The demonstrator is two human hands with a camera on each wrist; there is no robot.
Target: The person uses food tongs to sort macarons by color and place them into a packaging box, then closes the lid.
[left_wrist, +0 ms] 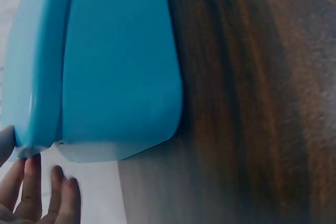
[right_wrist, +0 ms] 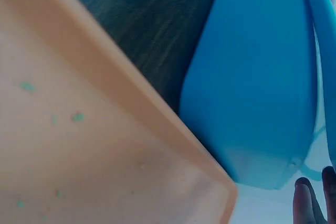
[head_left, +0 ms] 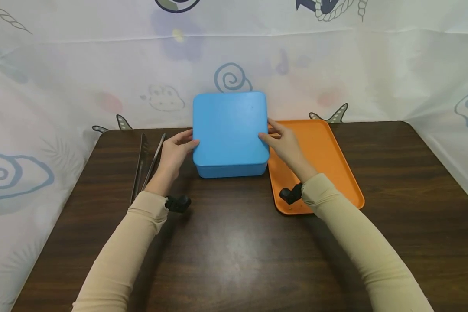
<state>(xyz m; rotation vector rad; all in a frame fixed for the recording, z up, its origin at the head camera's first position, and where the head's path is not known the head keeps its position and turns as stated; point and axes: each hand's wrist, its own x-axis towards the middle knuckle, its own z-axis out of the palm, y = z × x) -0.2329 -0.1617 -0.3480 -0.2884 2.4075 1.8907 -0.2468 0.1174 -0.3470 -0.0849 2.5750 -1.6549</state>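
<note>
A square blue lid (head_left: 229, 128) covers the blue box (head_left: 234, 170) at the back middle of the table. My left hand (head_left: 173, 151) grips the lid's left edge, thumb on top and fingertips (left_wrist: 32, 167) under the rim in the left wrist view. At the opposite edge, my right hand (head_left: 287, 147) pinches the lid with the thumb above. In the right wrist view a narrow gap shows between the lid (right_wrist: 326, 51) and the box wall (right_wrist: 257, 77), so the lid is partly raised on that side. What the box contains is hidden.
An orange tray (head_left: 316, 138) lies just right of the box, under my right forearm, with small green specks (right_wrist: 78, 116) on it. Metal tongs (head_left: 140, 167) lie to the left, partly behind my left wrist. A printed white cloth (head_left: 140, 78) hangs behind the table.
</note>
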